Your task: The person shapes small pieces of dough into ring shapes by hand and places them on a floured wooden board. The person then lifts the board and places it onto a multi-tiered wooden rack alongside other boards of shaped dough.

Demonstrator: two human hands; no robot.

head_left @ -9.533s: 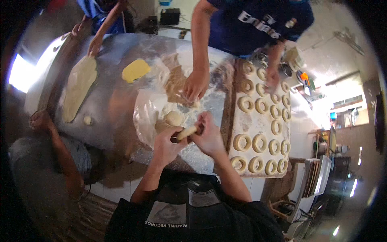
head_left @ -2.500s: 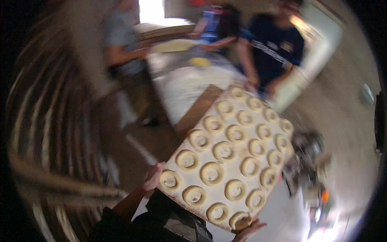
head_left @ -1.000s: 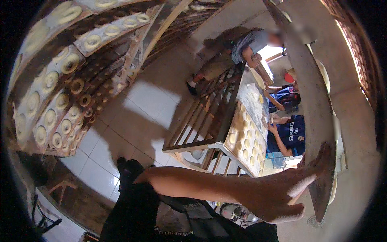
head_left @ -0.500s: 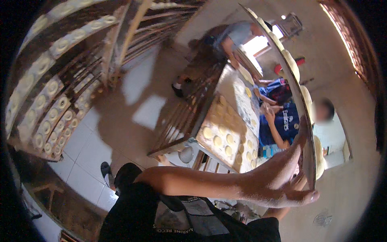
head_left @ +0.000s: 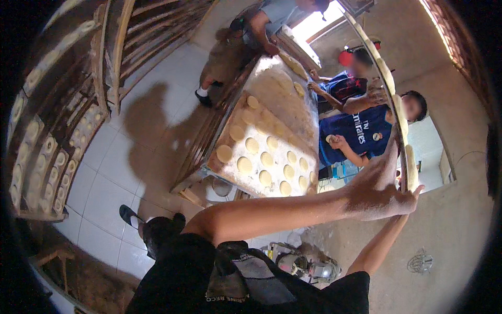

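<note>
"Where's the board [head_left: 403, 165]?"
"Raised, edge-on, dough [head_left: 412, 167] along one face. The left hand [head_left: 374, 191] grips its near end; the right forearm [head_left: 383, 246] ends behind, fingers mostly hidden, so I can't tell."
"What could go wrong?"
"The far end looks unsupported; a twist could slide dough off."

1. The floury surface [head_left: 269, 83] carries a board [head_left: 277, 175] at its near end, with flat dough rounds [head_left: 244, 166] spread over it.
2. Farther along lies a long dough sheet [head_left: 294, 66].
3. A second board [head_left: 403, 170], seen edge-on, bears plump dough pieces [head_left: 411, 162].
4. Wooden shelves [head_left: 42, 214] on the left hold dough rings [head_left: 49, 145].
</note>
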